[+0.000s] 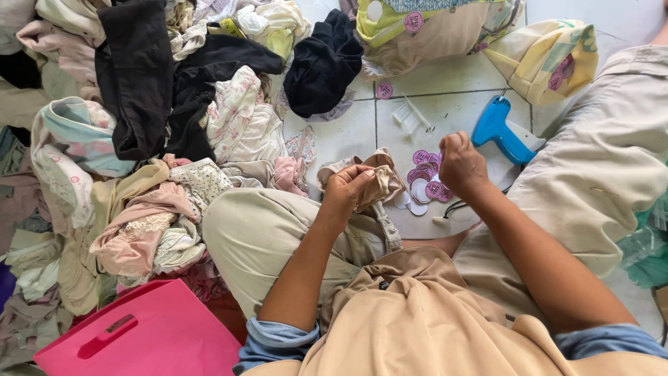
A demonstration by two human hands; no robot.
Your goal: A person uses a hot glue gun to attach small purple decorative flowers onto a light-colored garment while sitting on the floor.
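Seated on the tiled floor [334, 139], the person pinches a bunched beige garment [372, 182] in the left hand [348, 189], fingers pressed together on the cloth above the left knee. The right hand [460, 163] is curled into a closed fist just beside it, over a heap of round pink tags [428, 182]; what it grips cannot be told. A blue tagging gun [502, 131] lies near the right hand. A pile of mixed clothes [139, 139] lies left; a pink bag [149, 334] rests below it.
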